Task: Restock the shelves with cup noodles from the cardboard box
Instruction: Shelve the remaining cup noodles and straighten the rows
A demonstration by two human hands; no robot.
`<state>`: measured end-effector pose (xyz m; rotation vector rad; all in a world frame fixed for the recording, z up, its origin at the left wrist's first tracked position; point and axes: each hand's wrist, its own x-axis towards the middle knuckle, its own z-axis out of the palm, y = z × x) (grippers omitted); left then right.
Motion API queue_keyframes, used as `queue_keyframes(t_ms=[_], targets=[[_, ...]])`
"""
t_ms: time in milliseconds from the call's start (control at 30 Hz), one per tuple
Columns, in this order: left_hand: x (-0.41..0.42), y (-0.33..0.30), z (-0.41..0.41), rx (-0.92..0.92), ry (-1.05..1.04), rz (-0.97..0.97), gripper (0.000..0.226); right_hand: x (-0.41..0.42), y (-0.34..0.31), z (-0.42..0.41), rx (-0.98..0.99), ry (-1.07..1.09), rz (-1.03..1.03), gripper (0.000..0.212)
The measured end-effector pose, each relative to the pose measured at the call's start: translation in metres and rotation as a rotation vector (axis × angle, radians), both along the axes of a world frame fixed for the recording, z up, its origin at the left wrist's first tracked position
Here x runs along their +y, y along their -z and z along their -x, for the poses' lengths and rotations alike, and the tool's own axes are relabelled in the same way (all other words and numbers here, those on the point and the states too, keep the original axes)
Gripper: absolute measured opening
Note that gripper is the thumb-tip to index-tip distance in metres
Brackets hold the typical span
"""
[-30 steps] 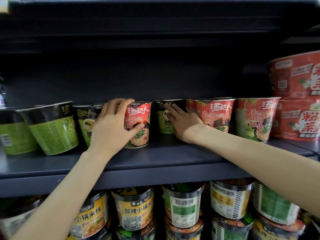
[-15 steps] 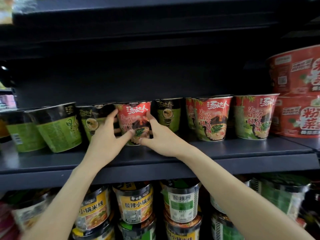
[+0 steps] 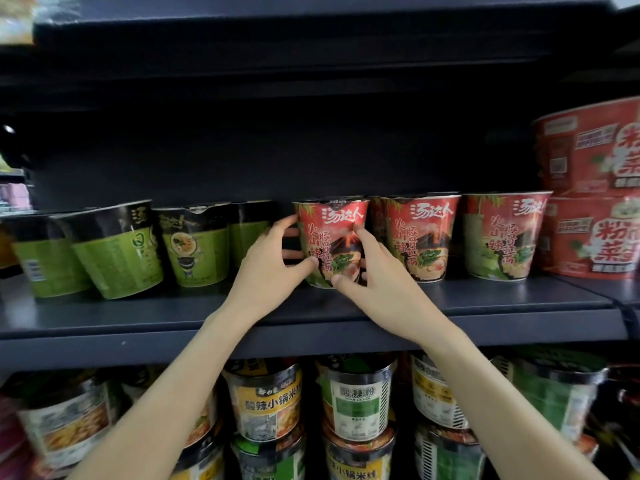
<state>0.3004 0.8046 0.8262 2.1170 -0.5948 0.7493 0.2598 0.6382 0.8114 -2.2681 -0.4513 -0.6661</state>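
A: Where's the cup? And the grip?
B: Left hand (image 3: 268, 263) and right hand (image 3: 375, 277) clasp the red paper noodle cup (image 3: 330, 242) from both sides — upright on the dark metal shelf (image 3: 138, 315), between the green cups (image 3: 194, 249) and its red twins (image 3: 420, 237).

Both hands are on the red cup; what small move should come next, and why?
Probably let go: the red cup, gripped by the left hand and right hand, seems to stand upright on the shelf beside its red neighbour.
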Motion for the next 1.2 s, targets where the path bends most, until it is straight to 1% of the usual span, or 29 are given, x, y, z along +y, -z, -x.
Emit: queue_keyframes(t_ms=[300,433,500,567,600,633,700,767,833,900,967,1100,1200], targets=[[0.002,-0.001,-0.007,0.008,0.105,-0.031,0.069,0.0,0.003,-0.002,0.007,0.08,-0.004,0.081],[-0.001,-0.001,-0.006,0.024,0.135,-0.053,0.07,-0.003,0.005,-0.004,0.017,0.083,-0.054,0.081],[0.0,-0.002,-0.001,0.048,0.154,-0.057,0.07,-0.004,0.005,0.0,-0.03,0.107,-0.061,0.074],[0.009,-0.003,0.007,0.031,0.142,-0.053,0.067,-0.002,0.006,0.009,-0.159,0.132,-0.058,0.062],[0.018,-0.002,0.011,-0.022,0.109,-0.059,0.063,0.001,0.006,0.014,-0.247,0.133,-0.057,0.054],[0.029,-0.001,0.015,-0.112,0.053,-0.075,0.057,0.004,0.005,0.019,-0.333,0.124,-0.051,0.047],[0.057,0.001,0.022,-0.356,-0.131,-0.138,0.046,0.014,0.003,0.027,-0.45,0.083,-0.025,0.036],[0.089,0.001,0.024,-0.562,-0.36,-0.207,0.04,0.026,-0.002,0.027,-0.484,0.026,0.012,0.031],[0.121,-0.004,0.02,-0.634,-0.533,-0.264,0.038,0.041,-0.009,0.022,-0.482,-0.032,0.077,0.031],[0.147,-0.013,0.013,-0.624,-0.638,-0.343,0.042,0.058,-0.022,0.014,-0.47,-0.069,0.158,0.033],[0.163,-0.025,0.004,-0.575,-0.663,-0.45,0.051,0.076,-0.036,0.002,-0.45,-0.062,0.262,0.037],[0.158,-0.047,-0.014,-0.483,-0.639,-0.713,0.066,0.111,-0.066,-0.034,-0.366,0.099,0.454,0.046],[0.152,-0.056,-0.025,-0.372,-0.605,-0.833,0.069,0.132,-0.086,-0.063,-0.281,0.199,0.513,0.051]])
